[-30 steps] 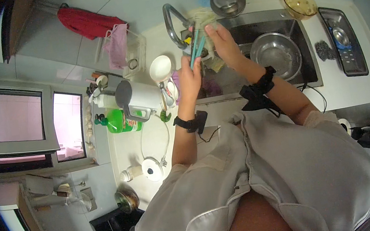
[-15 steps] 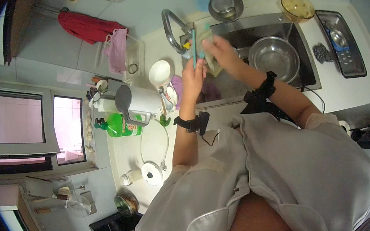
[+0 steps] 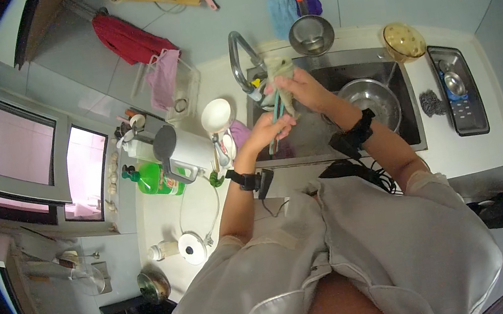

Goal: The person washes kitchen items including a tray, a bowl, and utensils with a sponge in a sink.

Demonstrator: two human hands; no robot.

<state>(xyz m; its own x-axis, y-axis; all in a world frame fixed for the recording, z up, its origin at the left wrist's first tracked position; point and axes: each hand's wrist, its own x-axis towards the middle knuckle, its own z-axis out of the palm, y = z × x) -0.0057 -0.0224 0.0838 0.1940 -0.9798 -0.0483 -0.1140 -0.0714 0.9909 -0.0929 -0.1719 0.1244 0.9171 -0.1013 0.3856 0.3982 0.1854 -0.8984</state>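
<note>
My left hand (image 3: 273, 130) is closed round a bunch of slim teal sticks (image 3: 277, 111), chopsticks by their look, slanting up over the sink's left half. My right hand (image 3: 300, 88) is closed on a pale, crumpled cloth (image 3: 279, 68) at their upper part, just below and right of the curved steel faucet (image 3: 237, 58). Something yellow (image 3: 255, 83) sits by the spout. The steel sink (image 3: 407, 107) holds a large metal bowl (image 3: 373, 90) on the right, partly behind my right arm. Whether water runs is unclear.
Left counter: white bowl (image 3: 216, 113), white-and-grey appliance (image 3: 188, 147), green bottle (image 3: 152, 177), cord. Behind the sink: small pan (image 3: 311, 31). Right: yellow dotted bowl (image 3: 403, 42), dark tray (image 3: 470, 114), steel scourer (image 3: 431, 103). Upper left: wire rack with pink cloth (image 3: 163, 79).
The view has shifted, so the sink sits lower in the picture. My left hand has come down along the sticks, toward me; my right hand stays at their upper part with the cloth.
</note>
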